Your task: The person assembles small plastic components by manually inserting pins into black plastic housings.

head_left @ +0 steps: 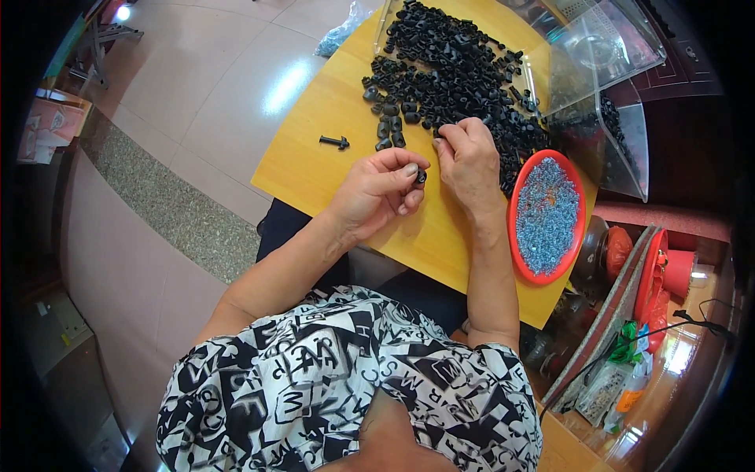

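My left hand (384, 189) pinches a small black plastic part (421, 177) between thumb and fingers, above the yellow table (322, 177). Beside it, my right hand (469, 161) reaches to the near edge of a large heap of small black plastic parts (456, 59). Its thumb and fingertips are closed together; whatever they hold is hidden. Several larger black pieces (391, 126) stand grouped just beyond my left hand. One longer black part (334, 142) lies alone to the left on the tabletop.
A red oval dish (513, 228) full of small silvery-blue pieces sits at the table's right. Clear plastic bins (629, 149) stand behind it, one with more black parts. A shelf with packets (621, 385) is at the right. A clear bag (340, 35) lies beyond the table.
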Action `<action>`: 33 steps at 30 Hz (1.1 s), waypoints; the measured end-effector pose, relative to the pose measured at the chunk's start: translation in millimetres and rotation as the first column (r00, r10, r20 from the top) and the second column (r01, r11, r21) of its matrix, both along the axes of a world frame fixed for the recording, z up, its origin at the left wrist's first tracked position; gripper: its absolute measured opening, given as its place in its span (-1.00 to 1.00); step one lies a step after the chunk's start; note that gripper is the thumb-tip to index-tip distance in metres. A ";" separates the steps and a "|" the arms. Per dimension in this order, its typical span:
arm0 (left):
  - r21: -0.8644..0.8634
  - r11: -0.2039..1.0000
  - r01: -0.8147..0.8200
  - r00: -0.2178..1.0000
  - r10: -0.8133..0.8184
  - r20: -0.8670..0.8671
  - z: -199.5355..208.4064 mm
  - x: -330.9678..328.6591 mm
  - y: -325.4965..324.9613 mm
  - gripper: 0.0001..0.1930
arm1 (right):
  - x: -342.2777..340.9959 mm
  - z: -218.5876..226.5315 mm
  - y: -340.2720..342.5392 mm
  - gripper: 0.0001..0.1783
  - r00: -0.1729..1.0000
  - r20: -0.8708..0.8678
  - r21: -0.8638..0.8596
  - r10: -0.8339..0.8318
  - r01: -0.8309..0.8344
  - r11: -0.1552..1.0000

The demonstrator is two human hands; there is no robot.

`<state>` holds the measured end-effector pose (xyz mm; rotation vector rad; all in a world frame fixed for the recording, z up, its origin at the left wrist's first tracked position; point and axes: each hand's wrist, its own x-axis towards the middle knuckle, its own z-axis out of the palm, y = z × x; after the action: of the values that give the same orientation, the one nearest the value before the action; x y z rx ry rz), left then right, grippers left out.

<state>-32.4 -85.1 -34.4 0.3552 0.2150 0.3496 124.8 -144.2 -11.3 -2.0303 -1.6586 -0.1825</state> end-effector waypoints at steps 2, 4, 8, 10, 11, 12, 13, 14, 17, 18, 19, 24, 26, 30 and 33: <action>-0.004 1.000 0.006 1.000 -0.006 0.004 -2.9 0.5 -0.4 -0.84 | -0.2 -1.0 1.4 -0.88 1.000 0.006 0.003 -0.002 0.002 1.000; -0.007 1.000 0.000 1.000 0.000 0.001 -2.2 1.7 0.5 -0.84 | -0.1 -0.7 1.8 -0.88 0.998 0.059 0.020 0.014 -0.016 1.000; -0.030 1.000 -0.004 1.000 0.005 0.008 -2.0 1.9 1.2 -0.83 | 1.0 8.3 -6.0 -0.92 0.959 -0.283 0.148 -0.019 0.063 0.987; -0.019 1.000 -0.017 1.000 0.017 -0.009 -1.9 2.1 1.0 -0.82 | 0.9 12.8 -13.3 -0.93 0.809 -0.587 0.110 -0.029 0.114 0.987; -0.001 1.000 -0.026 0.999 0.026 -0.021 -1.8 2.3 1.0 -0.82 | -0.5 16.2 -16.0 -0.94 0.571 -0.820 0.060 -0.041 0.156 0.986; -0.008 1.000 -0.030 0.999 0.030 -0.027 -1.2 3.4 2.4 -0.82 | -2.0 23.1 -18.5 -0.93 0.463 -0.886 0.058 -0.011 0.133 0.989; 0.009 0.999 -0.033 0.999 0.033 -0.027 -0.4 3.6 2.8 -0.81 | -5.3 30.4 -20.1 -0.93 0.461 -0.887 0.046 -0.017 0.126 0.991; 0.028 0.999 -0.035 0.999 0.036 -0.028 0.0 2.8 2.5 -0.81 | -8.1 36.4 -21.3 -0.92 0.407 -0.913 0.048 0.005 0.096 0.994; 0.024 0.998 -0.051 0.999 0.051 -0.015 0.4 2.0 2.0 -0.85 | -14.4 41.6 -27.1 -0.90 0.357 -0.934 0.038 0.023 0.036 0.999; 0.023 0.998 -0.057 0.998 0.057 -0.017 0.5 2.2 1.3 -0.85 | -16.4 44.2 -29.0 -0.89 0.384 -0.923 -0.006 0.000 -0.013 1.000; 0.042 0.996 -0.080 0.996 0.081 -0.025 0.7 2.7 0.2 -0.85 | -17.9 45.3 -30.4 -0.88 0.412 -0.911 -0.050 -0.021 -0.058 0.997; 0.096 0.990 -0.104 0.994 0.106 -0.009 1.8 4.2 -1.8 -0.85 | -24.5 42.5 -26.2 -0.95 0.433 -0.901 -0.051 -0.013 -0.077 0.996; 0.122 0.986 -0.111 0.994 0.113 -0.013 1.9 4.1 -2.7 -0.83 | -23.5 38.4 -26.0 -0.96 0.442 -0.897 -0.060 -0.009 -0.102 0.993; 0.167 0.976 -0.138 0.989 0.144 -0.028 0.8 3.8 -4.8 -0.84 | -22.7 34.4 -26.1 -0.96 0.496 -0.868 -0.084 -0.021 -0.106 0.991; 0.277 0.943 -0.183 0.978 0.203 -0.047 0.6 4.1 -8.4 -0.87 | -22.8 31.4 -26.0 -0.96 0.533 -0.845 -0.049 0.041 -0.154 0.987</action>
<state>-28.3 -93.5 -33.8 0.6214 0.2773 0.5627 102.0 -170.2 20.1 -1.6281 -1.1172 0.8565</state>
